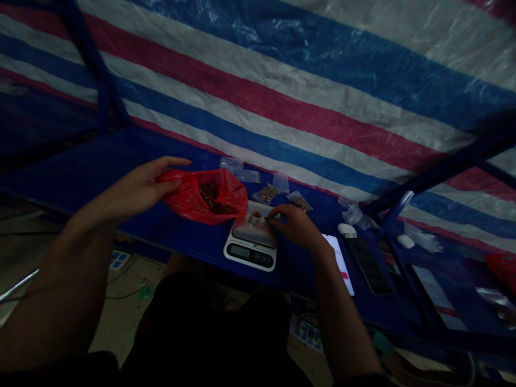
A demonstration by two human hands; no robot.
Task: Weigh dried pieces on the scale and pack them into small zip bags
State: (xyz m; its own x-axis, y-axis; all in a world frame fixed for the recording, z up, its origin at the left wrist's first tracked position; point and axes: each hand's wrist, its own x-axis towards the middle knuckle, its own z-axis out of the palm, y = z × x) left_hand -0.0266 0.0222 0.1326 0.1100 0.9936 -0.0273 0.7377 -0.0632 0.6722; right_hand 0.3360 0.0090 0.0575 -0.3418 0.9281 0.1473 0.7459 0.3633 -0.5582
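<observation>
My left hand (151, 185) grips the left side of a red plastic bag (183, 207), thumb on the film. The bag's mouth is spread and shows small brown pieces (212, 196) inside. Just right of it sits a white kitchen scale (252, 255) with a metal plate; its lit display is too dim to read surely. A small white cup (255, 219) with brown contents stands on the plate. Over the plate's right edge, my right hand (296, 223) has thumb and forefinger pinched beside the cup, with a small dark piece at the tips, too small to name.
Behind the scale lie clear bags, two with brown pieces (266, 193) (300, 201). A lit phone (341, 266), a dark phone (368, 266) and a white rounded object (346, 230) are to the right. Blue metal bars (427, 177) and a striped tarp (258, 102) bound the blue table (173, 236).
</observation>
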